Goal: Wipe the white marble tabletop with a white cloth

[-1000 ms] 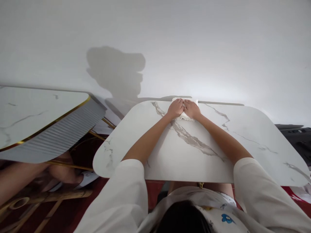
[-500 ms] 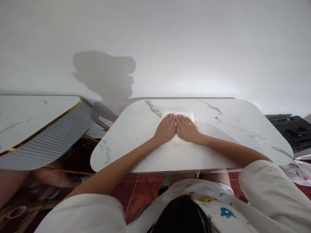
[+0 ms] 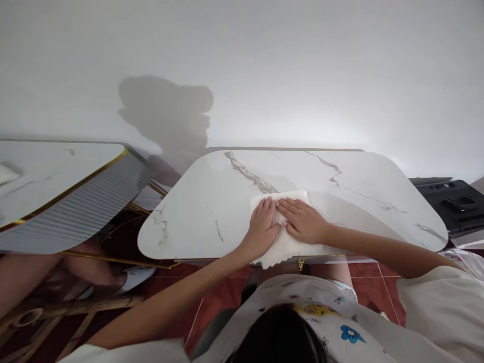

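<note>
Pressing flat, fingers spread, left hand point(image 3: 261, 229) and right hand point(image 3: 304, 220) on cloth point(image 3: 282, 247); wiping reaching table point(image 3: 212, 212) near edge, lower centre; far side showing clear.

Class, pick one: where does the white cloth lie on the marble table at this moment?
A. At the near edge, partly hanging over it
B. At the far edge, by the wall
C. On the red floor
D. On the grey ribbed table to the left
A: the white cloth lies under the left hand and right hand at the marble table's near edge, its lower part hanging past the rim.
</note>
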Demonstrator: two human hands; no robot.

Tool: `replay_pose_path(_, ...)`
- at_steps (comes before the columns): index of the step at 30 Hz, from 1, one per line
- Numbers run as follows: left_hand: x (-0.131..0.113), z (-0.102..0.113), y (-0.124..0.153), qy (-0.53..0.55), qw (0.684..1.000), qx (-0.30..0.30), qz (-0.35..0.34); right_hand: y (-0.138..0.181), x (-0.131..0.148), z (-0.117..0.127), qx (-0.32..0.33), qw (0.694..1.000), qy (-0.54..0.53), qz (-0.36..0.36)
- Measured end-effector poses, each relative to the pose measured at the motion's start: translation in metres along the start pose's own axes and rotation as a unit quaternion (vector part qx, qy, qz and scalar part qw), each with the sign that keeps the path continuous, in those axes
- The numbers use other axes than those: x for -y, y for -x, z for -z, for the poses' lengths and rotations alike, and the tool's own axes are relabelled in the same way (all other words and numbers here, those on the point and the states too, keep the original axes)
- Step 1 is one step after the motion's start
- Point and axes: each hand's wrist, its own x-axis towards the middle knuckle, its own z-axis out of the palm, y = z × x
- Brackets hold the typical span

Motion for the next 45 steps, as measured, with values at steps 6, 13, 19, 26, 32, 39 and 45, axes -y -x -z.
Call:
replay_pose_path(6,-0.002,-0.008,-0.068,0.026,0.998,-0.048,0.027,-0.028,-0.053,0.006,-0.001,1.000,0.019,-0.021)
replay_pose_path(13,0.021,0.001,-0.155,-0.051,0.992,-0.110,-0.035,-0.100,-0.096,-0.002,-0.007,0.988,0.075,-0.131)
replay_pose_path(19,0.046,-0.005,-0.213,-0.079,0.988,-0.125,-0.045,-0.146,-0.136,-0.007,-0.011,0.986,0.084,-0.142)
replay_pose_path(26,0.041,-0.017,-0.258,-0.088,0.986,-0.126,-0.065,-0.156,-0.177,-0.003,-0.011,0.982,0.069,-0.175)
replay_pose_path(32,0.023,-0.034,-0.271,-0.080,0.983,-0.119,-0.114,-0.131,-0.187,-0.010,-0.054,0.965,0.076,-0.243)
replay_pose_path(39,0.014,-0.031,-0.243,-0.054,0.982,-0.090,-0.154,-0.106,-0.156,-0.004,-0.050,0.961,0.066,-0.262)
replay_pose_path(45,0.005,-0.022,-0.178,-0.057,0.984,-0.076,-0.148,-0.073,-0.102,-0.001,-0.046,0.968,0.070,-0.235)
